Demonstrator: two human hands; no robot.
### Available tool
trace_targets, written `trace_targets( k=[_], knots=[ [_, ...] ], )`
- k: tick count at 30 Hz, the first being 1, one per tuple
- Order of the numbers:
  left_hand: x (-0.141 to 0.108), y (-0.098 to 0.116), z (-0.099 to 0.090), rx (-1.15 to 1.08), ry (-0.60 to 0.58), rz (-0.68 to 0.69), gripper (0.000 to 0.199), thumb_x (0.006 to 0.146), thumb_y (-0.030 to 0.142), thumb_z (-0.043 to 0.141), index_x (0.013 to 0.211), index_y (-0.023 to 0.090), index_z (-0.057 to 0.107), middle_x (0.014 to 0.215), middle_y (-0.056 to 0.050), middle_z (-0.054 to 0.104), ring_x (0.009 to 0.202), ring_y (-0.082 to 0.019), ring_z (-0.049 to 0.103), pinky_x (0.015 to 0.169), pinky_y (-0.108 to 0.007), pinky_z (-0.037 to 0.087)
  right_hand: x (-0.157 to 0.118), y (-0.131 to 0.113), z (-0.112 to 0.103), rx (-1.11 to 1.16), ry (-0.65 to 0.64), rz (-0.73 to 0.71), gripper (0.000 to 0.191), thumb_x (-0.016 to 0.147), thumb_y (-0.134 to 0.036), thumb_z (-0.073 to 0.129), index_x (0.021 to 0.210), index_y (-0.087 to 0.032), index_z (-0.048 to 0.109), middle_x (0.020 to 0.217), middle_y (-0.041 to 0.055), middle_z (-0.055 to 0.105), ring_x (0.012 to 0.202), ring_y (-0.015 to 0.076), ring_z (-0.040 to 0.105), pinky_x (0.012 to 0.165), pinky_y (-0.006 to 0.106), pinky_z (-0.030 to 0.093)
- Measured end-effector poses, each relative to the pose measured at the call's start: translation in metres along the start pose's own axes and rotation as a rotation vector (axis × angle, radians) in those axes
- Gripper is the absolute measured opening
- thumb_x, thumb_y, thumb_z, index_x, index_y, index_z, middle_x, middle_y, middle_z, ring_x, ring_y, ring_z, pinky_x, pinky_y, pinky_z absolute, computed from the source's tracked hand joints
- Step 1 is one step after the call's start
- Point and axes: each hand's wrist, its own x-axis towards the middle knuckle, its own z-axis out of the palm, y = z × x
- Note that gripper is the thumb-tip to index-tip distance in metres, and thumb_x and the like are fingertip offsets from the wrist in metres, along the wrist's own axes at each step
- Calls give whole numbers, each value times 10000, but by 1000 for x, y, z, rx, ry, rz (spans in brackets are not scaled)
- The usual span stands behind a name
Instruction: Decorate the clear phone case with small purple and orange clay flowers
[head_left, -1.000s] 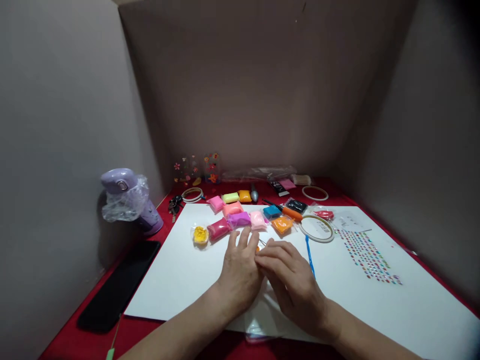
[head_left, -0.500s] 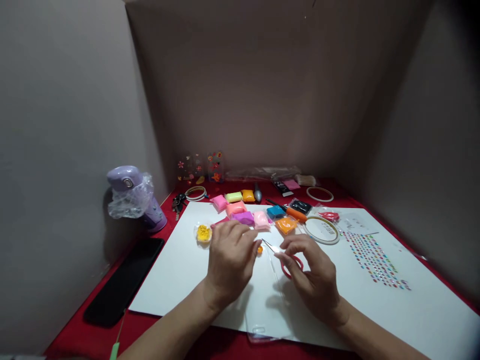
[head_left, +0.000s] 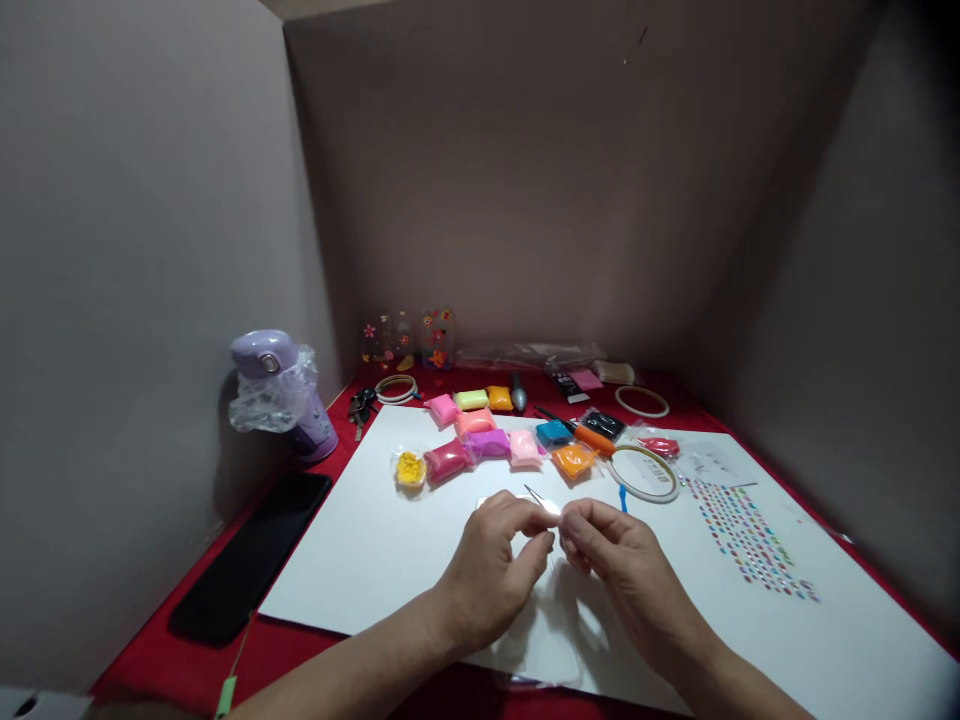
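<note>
My left hand (head_left: 495,565) and my right hand (head_left: 626,570) meet at the fingertips above a clear phone case (head_left: 544,650). Thumb and index finger of my left hand curve toward each other, nearly closed at the tips. The fingers of my right hand are pinched together. Whatever sits between the fingertips is too small or hidden to make out. Just behind them the pointed blades of scissors (head_left: 537,498) show; the handles are covered by my right hand. The case lies on a white board (head_left: 360,560), partly under my hands.
Bagged clay packs, including a dark pink one (head_left: 448,461) and an orange one (head_left: 573,461), lie behind my hands. An embroidery hoop (head_left: 643,474) and a gem sticker sheet (head_left: 754,540) are at right. At left are a black phone (head_left: 251,560) and purple bottle (head_left: 281,385).
My hands have come together; before, they were apart on either side of the scissors' blades. My right hand now covers the red handles. The small orange piece is out of sight.
</note>
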Motion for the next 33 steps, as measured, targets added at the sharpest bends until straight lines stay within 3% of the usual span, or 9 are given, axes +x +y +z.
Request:
trace_targets(
  k=[11,18,23,29,31,33],
  knots=[
    [3,-1,-1,-18,-28,-57,184,798,97,540,764,185,697,700,-5,648,711,-145,569,740,-270,409,-4,0,3,24,29,9,382,743,-505,687,614,-156,603,580,-13,510,550,106,378,533,240,296],
    [0,1,-3,-67,-47,-134,191,777,103,535,730,181,703,663,1,632,673,-132,559,677,-243,408,-5,9,-1,-78,-36,-147,298,785,-447,668,671,-172,646,649,17,588,649,158,514,621,264,399],
    [-3,3,-1,-47,10,-136,148,739,103,541,649,158,644,618,9,582,615,-115,524,612,-229,385,-10,13,2,-133,-14,-236,222,807,-381,661,698,-188,655,698,25,616,690,177,556,662,280,427],
    [1,0,-1,-92,101,-217,125,709,97,525,605,156,566,538,36,512,529,-95,451,531,-216,346,-17,20,0,-170,51,-345,152,828,-336,646,911,-234,722,728,26,627,685,180,572,654,289,434],
    [4,-2,-4,-168,124,-246,109,745,125,522,664,154,590,558,29,539,553,-105,484,554,-220,375,-17,20,-1,-117,98,-325,195,822,-353,652,955,-229,722,714,30,615,663,175,546,621,285,424],
    [6,-3,-7,-264,108,-257,103,788,169,536,781,147,636,643,0,617,635,-128,557,625,-238,423,-15,17,-2,-4,110,-215,222,821,-382,652,947,-211,717,675,25,585,632,159,503,585,272,402]
  ],
)
